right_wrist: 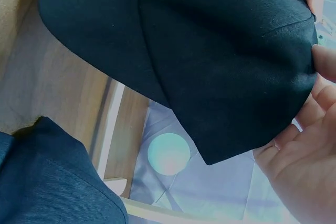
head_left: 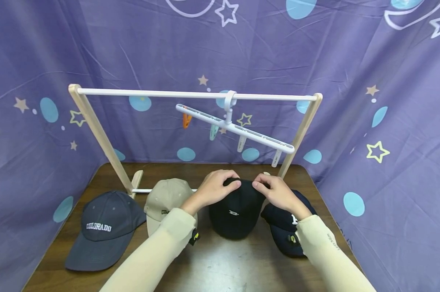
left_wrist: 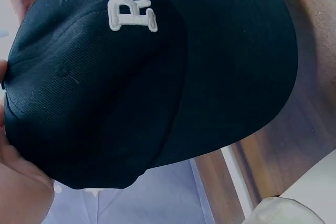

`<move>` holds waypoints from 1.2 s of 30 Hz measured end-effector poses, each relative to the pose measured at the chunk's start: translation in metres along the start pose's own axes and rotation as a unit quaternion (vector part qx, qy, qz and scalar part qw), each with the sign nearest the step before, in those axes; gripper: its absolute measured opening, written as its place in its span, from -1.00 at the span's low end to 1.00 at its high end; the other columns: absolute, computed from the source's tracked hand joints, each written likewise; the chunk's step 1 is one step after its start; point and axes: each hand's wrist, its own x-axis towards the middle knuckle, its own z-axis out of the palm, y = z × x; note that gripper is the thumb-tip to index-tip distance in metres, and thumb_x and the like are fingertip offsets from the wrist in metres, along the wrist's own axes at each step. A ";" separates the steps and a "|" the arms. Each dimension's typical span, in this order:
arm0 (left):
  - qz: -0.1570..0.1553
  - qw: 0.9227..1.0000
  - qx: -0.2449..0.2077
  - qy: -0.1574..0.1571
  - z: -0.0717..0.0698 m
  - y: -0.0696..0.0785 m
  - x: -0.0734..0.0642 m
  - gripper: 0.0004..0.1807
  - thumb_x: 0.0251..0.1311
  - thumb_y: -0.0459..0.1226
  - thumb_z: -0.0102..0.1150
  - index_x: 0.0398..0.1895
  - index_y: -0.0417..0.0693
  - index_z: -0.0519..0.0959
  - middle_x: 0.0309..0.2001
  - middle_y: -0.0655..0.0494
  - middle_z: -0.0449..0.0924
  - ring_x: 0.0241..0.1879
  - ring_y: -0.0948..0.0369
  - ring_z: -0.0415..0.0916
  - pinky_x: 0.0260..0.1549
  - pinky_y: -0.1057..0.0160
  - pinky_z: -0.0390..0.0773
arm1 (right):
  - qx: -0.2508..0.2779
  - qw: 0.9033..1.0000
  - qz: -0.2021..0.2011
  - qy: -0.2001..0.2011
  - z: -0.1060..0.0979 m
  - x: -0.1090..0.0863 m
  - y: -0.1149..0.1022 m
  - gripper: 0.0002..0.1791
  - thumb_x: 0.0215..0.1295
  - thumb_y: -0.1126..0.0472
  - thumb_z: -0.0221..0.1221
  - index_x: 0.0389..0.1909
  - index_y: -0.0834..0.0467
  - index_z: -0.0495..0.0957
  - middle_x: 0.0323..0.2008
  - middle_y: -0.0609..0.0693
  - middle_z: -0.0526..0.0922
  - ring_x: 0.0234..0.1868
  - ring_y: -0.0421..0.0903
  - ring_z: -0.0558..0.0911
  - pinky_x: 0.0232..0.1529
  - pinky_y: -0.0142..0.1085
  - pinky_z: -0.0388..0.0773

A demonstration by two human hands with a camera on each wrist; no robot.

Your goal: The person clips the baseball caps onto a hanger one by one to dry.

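A black baseball cap (head_left: 236, 209) with a white embroidered letter hangs brim down over the table, in front of the rack. My left hand (head_left: 220, 186) pinches the upper left of its crown, thumb on the near side. On the upper right, my right hand (head_left: 276, 192) pinches it the same way. The left wrist view shows the brim and white letter of the cap (left_wrist: 115, 93), with fingers along the crown's edge. In the right wrist view the right thumb presses the crown of the cap (right_wrist: 231, 66), and the other fingers lie behind it.
A white hanger (head_left: 234, 127) with orange, teal and white clips tilts from the rack's top bar (head_left: 150, 94). A dark grey COLORADO cap (head_left: 108, 227) and a beige cap (head_left: 168, 198) lie left; a navy cap (head_left: 283, 231) lies under my right forearm. Purple curtain (head_left: 220, 52) surrounds the table (head_left: 227, 267).
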 end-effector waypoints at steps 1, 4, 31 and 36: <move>0.000 1.000 0.001 0.000 0.000 0.000 0.000 -0.77 0.47 0.00 0.21 -0.04 0.15 0.72 -0.03 0.19 0.75 0.08 0.13 0.65 0.15 0.05 0.53 | -0.001 1.000 0.000 0.001 -0.001 0.000 0.000 -0.81 0.63 0.07 0.16 -0.21 -0.04 0.71 -0.25 -0.14 0.65 -0.17 -0.11 0.58 -0.09 -0.18 0.50; 0.000 1.000 0.005 0.002 0.000 0.003 0.001 -0.77 0.46 -0.01 0.21 -0.03 0.14 0.73 -0.08 0.20 0.74 0.00 0.15 0.62 0.07 0.08 0.54 | -0.006 1.000 0.000 0.007 -0.002 0.000 -0.001 -0.80 0.63 0.07 0.16 -0.20 -0.04 0.71 -0.23 -0.15 0.67 -0.14 -0.12 0.61 -0.04 -0.18 0.52; 0.041 0.998 -0.030 -0.024 0.004 0.018 0.010 -0.80 0.54 -0.18 0.13 0.07 -0.04 0.62 0.07 0.11 0.72 0.02 0.10 0.49 0.21 0.02 0.41 | -0.028 0.999 0.001 0.043 -0.012 -0.008 0.000 -0.85 0.57 0.11 0.23 -0.23 -0.01 0.73 -0.13 -0.06 0.78 0.15 0.04 0.71 0.22 -0.02 0.56; 0.048 0.998 -0.020 -0.021 0.006 0.022 0.012 -0.81 0.54 -0.19 0.12 0.06 -0.04 0.61 0.06 0.11 0.73 0.00 0.09 0.48 0.26 -0.02 0.35 | -0.020 0.999 0.010 0.046 -0.016 -0.010 0.001 -0.85 0.56 0.10 0.24 -0.23 0.01 0.73 -0.02 -0.01 0.80 0.29 0.09 0.66 0.25 0.02 0.53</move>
